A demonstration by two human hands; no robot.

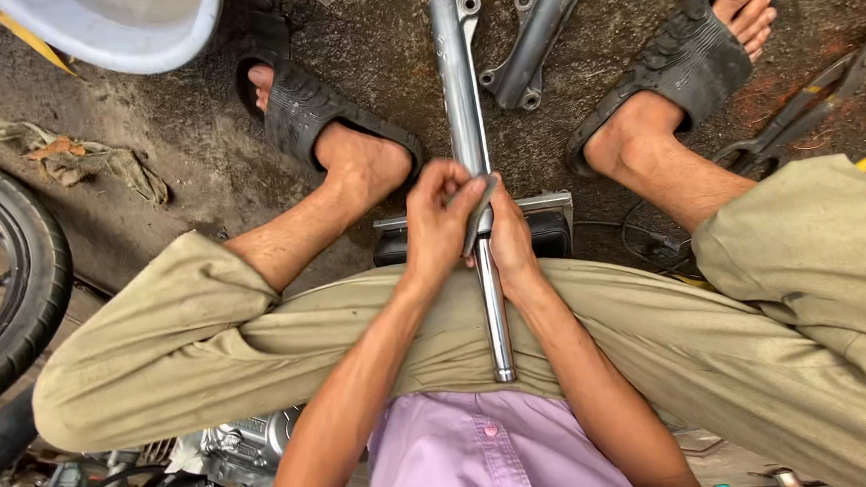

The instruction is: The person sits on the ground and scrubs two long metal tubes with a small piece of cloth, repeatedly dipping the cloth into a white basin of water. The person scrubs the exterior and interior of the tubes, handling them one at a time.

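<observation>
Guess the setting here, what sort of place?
Probably a roadside or backyard motorcycle repair spot: a fork tube held between both hands, a tyre at the left edge, an engine on the ground, pliers on bare concrete.

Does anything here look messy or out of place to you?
A crumpled dirty rag lies on the ground beside the tyre. A second fork leg and pliers lie loose near the feet. The held fork tube looks undamaged.
</observation>
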